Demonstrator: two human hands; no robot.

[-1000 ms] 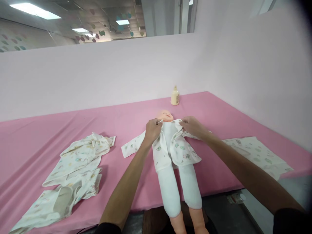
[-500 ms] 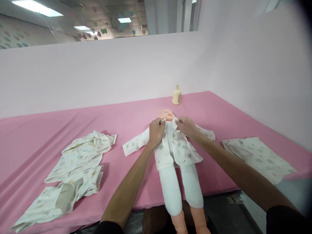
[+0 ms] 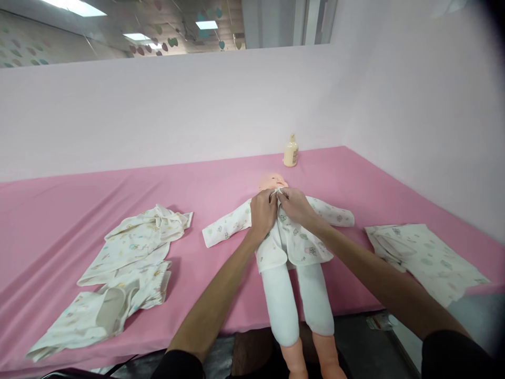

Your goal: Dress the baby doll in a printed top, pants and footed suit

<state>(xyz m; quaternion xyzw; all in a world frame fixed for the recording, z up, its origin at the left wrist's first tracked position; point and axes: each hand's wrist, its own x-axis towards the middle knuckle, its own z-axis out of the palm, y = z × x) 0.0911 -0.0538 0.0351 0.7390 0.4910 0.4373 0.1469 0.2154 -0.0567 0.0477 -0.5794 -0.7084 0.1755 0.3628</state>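
A baby doll (image 3: 281,305) lies on its back, its lower legs hanging past the table's near edge. It wears a white printed baby jacket (image 3: 307,245) with both sleeves spread outward. At the neckline, my left hand (image 3: 263,213) pinches one front edge of the jacket. My right hand (image 3: 295,206) grips the opposite edge, and the two hands nearly touch just below the doll's chin. Below the hands the jacket's front parts slightly. The fingertips cover the fastening, so its exact shape is hidden.
A pink-covered table (image 3: 221,181) meets white walls behind and at right. A pump bottle (image 3: 291,152) stands beyond the doll's head. Printed baby clothes (image 3: 138,247) lie at left, and a folded printed garment (image 3: 426,258) sits near the right edge.
My hands have come together at the doll's neck, drawing the jacket's two front edges closer. The gap over the chest has narrowed. The view has shifted slightly.
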